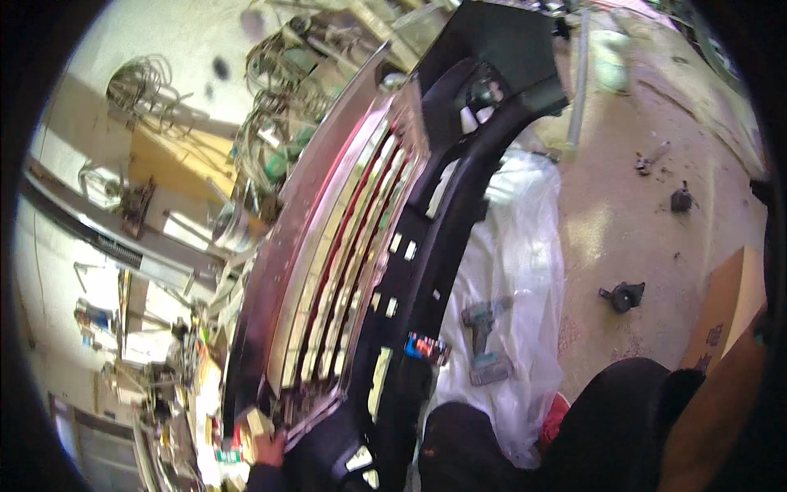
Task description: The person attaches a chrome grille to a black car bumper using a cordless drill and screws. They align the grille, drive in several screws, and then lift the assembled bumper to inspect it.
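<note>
A black car bumper [459, 213] with a slatted grille [344, 262] stretches from upper right to lower left in front of me. My left hand [268, 448] is at its near left end, fingers curled against the edge beside a small pale block [258, 422]. A small colourful packet [426, 348] rests on the bumper's black lower strip. At the right rim my right forearm [721, 402] shows, but the hand itself is lost in the dark edge. A cordless drill [486, 348] lies on the white plastic sheet [525, 246] near my knees.
Small dark parts [625, 297] are scattered over the concrete floor on the right. A cardboard box [725, 303] stands near my right arm. Coiled hoses [283, 139] and cluttered stock fill the far left. A grey pipe [579, 82] lies beyond the bumper's far end.
</note>
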Tool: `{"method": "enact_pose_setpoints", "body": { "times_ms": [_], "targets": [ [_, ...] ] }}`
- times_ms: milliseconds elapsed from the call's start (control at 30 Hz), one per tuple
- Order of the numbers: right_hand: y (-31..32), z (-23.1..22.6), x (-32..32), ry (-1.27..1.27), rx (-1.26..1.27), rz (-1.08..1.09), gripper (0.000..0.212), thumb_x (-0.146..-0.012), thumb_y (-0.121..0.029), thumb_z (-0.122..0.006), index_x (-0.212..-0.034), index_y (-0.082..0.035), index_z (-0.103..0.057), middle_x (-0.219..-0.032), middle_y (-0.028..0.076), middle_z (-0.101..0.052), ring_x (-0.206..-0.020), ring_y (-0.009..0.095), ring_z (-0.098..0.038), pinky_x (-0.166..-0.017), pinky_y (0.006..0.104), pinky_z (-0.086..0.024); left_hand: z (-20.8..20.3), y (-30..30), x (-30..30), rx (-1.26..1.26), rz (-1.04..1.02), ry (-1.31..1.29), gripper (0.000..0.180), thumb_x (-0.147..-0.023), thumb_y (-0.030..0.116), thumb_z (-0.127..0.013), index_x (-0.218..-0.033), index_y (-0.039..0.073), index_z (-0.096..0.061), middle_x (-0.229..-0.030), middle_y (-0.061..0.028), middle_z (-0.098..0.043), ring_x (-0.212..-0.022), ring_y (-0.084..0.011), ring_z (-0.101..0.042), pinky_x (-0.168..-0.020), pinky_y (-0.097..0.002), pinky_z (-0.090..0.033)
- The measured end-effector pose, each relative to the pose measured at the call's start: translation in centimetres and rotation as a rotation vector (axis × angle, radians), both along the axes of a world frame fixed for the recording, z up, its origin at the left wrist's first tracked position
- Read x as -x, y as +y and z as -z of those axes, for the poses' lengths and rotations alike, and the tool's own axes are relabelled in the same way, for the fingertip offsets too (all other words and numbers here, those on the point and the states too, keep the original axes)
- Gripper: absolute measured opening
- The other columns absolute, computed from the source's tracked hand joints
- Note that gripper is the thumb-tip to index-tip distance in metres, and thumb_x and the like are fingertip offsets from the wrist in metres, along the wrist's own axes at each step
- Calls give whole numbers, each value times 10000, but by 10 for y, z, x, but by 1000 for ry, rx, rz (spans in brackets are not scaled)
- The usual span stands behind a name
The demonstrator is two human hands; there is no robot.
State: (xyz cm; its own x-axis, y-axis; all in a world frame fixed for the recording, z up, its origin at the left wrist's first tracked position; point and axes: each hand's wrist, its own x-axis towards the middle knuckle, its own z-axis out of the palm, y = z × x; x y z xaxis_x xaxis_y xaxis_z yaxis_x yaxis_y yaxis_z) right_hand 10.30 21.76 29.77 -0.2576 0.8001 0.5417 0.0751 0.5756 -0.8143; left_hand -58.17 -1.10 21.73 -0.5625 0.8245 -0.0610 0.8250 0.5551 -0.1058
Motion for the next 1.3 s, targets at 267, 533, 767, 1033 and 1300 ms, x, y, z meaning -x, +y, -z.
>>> {"method": "enact_pose_setpoints", "body": {
  "times_ms": [267, 533, 767, 1033, 1300],
  "targets": [
    [-6, -5, 10, -15, -44, 71, 388, -872, -145, -655, -1226, 12, -680, -1203, 183, -698, -1122, 287, -675, -1022, 404, -506, -11, -1, -15, 37, -26, 5, 532, -901, 484, -715, -983, -41, -721, -956, -297, -694, -921, -452, -675, -799, -563, -497],
    [-8, -23, 8, -1, -97, 147, 430, -836, -120, -684, -1246, 6, -668, -1210, 180, -694, -1134, 292, -674, -1034, 407, -502, -13, 5, -35, -102, -88, -237, 476, -918, 412, -735, -927, -63, -757, -785, -242, -721, -736, -370, -699, -690, -500, -498],
    [-1, -50, 10, -17, -154, 161, 474, -804, -99, -710, -1264, 0, -657, -1216, 177, -689, -1145, 296, -673, -1044, 409, -498, -14, -5, -27, -167, 128, -288, 461, -889, 388, -757, -816, -65, -713, -753, -249, -693, -716, -379, -669, -699, -527, -484],
    [19, -49, 25, -322, -125, 66, 352, -867, -189, -801, -1159, -17, -706, -981, 186, -672, -910, 392, -660, -801, 458, -539, -12, 5, -33, -75, -19, -216, 442, -874, 357, -763, -827, -79, -710, -740, -288, -671, -681, -414, -669, -648, -534, -468],
    [16, -38, 18, -700, 64, -198, 293, -904, -225, -755, -1124, -35, -717, -977, 179, -694, -905, 396, -680, -798, 464, -561, -12, 3, -37, -103, -50, -228, 391, -845, 309, -821, -892, -72, -747, -796, -253, -731, -715, -363, -718, -673, -484, -526]
  ]
}}
